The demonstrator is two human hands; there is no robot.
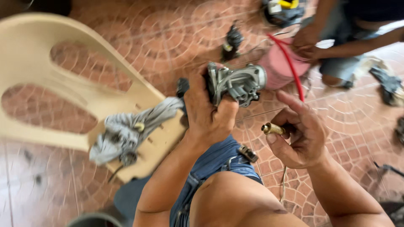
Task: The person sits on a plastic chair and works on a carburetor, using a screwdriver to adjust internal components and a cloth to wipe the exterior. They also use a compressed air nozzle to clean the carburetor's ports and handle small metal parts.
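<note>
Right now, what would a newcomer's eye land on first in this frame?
First, the grey metal engine part gripped in the left hand at centre, with the right hand beside it pinching a small brass fitting. Left of them, a grey rag lies on an overturned cream plastic chair.

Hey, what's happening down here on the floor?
A person's left hand grips a grey metal engine part, while the right hand pinches a small brass fitting beside it, not touching. A grey rag lies on a tipped cream plastic chair. Another person crouches nearby over a pink container.
</note>
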